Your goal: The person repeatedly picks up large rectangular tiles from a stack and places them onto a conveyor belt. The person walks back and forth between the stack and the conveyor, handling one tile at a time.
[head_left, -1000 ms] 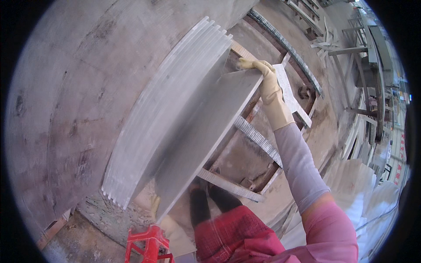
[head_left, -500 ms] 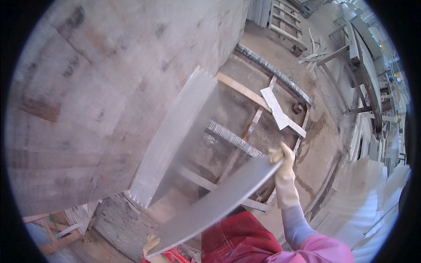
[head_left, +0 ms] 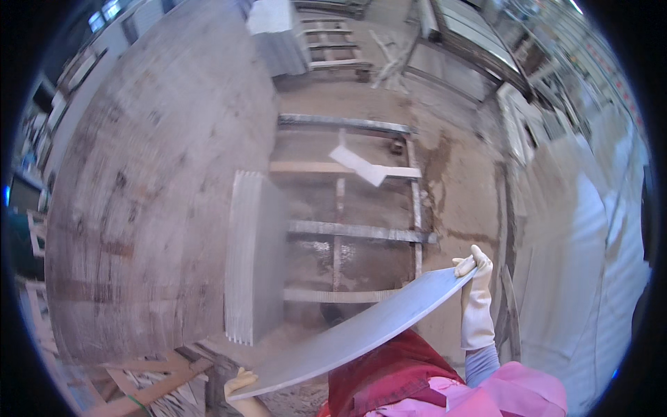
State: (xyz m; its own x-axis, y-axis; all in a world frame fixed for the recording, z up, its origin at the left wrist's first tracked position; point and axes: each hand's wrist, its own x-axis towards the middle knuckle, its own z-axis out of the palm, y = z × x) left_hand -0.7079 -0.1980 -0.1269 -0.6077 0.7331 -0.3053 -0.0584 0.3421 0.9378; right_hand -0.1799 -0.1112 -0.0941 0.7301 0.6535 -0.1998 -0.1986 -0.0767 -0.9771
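No packages, labels, signs or legible screens anywhere in view.

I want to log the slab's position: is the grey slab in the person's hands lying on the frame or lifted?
Lifted. The grey slab is held in the air by the left hand and right hand, above the metal frame.

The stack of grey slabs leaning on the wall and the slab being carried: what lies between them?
In the head view, only dusty floor and the near rails of the pallet frame lie between the leaning stack and the carried slab.
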